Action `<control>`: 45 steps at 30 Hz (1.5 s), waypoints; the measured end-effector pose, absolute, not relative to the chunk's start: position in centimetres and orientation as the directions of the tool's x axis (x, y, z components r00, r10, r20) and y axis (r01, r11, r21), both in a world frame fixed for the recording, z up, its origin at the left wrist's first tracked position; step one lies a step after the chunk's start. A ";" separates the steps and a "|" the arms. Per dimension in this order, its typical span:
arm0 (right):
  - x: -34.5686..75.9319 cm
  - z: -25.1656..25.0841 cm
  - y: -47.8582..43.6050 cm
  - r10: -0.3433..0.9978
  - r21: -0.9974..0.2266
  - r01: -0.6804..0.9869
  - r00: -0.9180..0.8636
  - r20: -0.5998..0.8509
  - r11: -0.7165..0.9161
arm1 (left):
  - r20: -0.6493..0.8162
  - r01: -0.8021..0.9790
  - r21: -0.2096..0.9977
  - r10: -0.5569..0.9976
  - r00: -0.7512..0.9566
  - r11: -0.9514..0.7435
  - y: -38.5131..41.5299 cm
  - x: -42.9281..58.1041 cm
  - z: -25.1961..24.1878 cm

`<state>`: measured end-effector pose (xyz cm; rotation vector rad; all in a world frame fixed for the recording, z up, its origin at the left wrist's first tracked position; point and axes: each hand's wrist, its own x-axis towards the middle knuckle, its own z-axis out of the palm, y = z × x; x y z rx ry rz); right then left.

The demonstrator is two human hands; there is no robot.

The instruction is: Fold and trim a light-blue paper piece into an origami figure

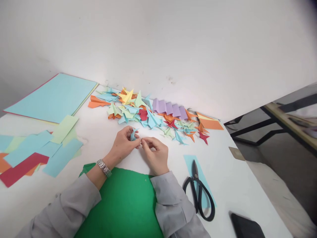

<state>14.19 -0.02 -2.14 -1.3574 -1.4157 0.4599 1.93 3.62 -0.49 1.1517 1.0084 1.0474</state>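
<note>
Between the fingers of my left hand (126, 141) is a small light-blue folded paper piece (134, 135), pointed at its upper end. My right hand (156, 152) is closed in a pinch close beside the left fingertips; whatever its thumb and forefinger hold, if anything, is too small to make out. Both hands are above the white table, just beyond a green sheet (123, 201). Past them lies a heap of folded paper shapes in blue, green, orange, red and yellow, with a yellow paper plane (126, 97) on top and a pleated purple paper (169, 108) at its right.
Cut paper strips (63, 158) overlap at the left, below a stack of large blue sheets (53, 96). Black-handled scissors (195, 177) lie on a blue strip (204, 185) at the right. A black flat object (246, 226) sits at the near right. A wall borders the far edge.
</note>
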 end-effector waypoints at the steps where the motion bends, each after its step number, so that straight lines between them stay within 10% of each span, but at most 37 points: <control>1: 14.2 -2.2 0.0 0.879 -0.830 0.483 0.221 0.424 0.279 | -0.074 -0.108 0.989 0.975 0.210 0.098 3.6 1.9 -0.5; 13: 14.2 -2.0 -0.1 0.842 -0.749 0.578 0.185 0.506 0.323 | -0.039 -0.073 0.996 0.981 0.193 0.054 3.6 1.8 -0.6; 36: 15.3 -2.4 -0.1 0.659 -0.197 0.852 -0.209 0.722 0.486 | -0.171 -0.209 0.954 0.963 0.206 0.214 3.9 1.7 -0.4; 41: 15.2 -2.5 -0.2 0.648 -0.210 0.847 -0.190 0.737 0.488 | -0.182 -0.242 0.943 0.963 0.198 0.228 3.9 1.7 -0.4; 45: 14.9 -2.3 -0.3 0.719 -0.460 0.742 -0.041 0.694 0.487 | -0.186 -0.262 0.935 0.960 0.210 0.238 3.8 1.7 -0.4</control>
